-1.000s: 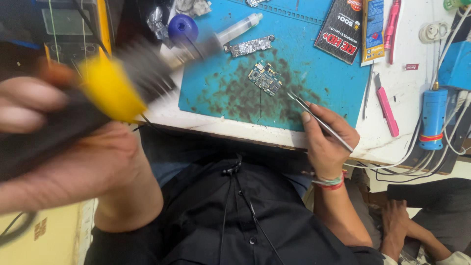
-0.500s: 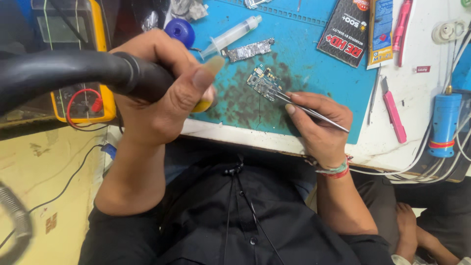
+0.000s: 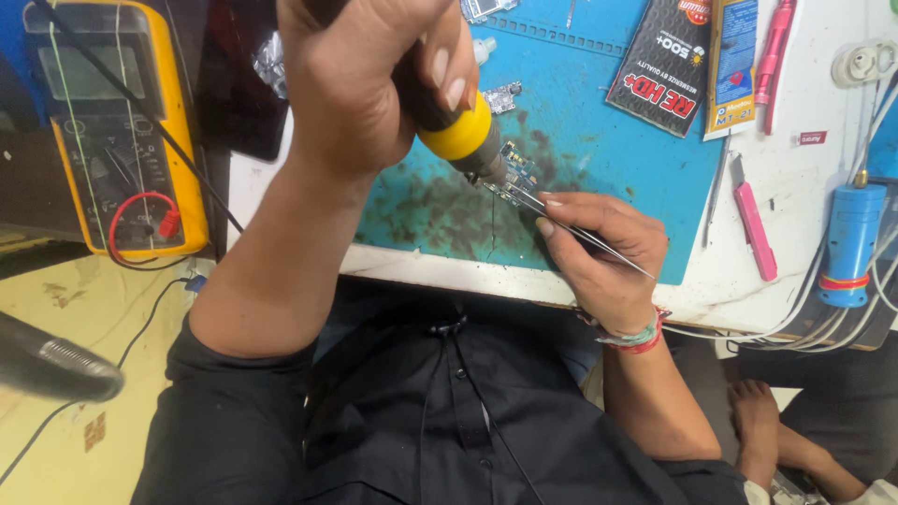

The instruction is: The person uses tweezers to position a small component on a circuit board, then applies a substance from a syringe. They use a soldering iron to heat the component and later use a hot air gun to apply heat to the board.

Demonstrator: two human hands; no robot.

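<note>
A small circuit board (image 3: 513, 178), crowded with tiny parts, lies at centre frame on the stained blue mat (image 3: 599, 150), near its lower edge. The left hand (image 3: 365, 84) is wrapped tight around a black tool with a yellow collar (image 3: 454, 126), its tip on the board. The right hand (image 3: 594, 252) pinches tweezers (image 3: 571, 229) against the board. Bare mat stretches right toward the pink knife (image 3: 753, 224).

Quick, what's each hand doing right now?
Left hand: closed around the black-and-yellow hot-air tool.
Right hand: pinching thin tweezers at the small circuit board.
</note>
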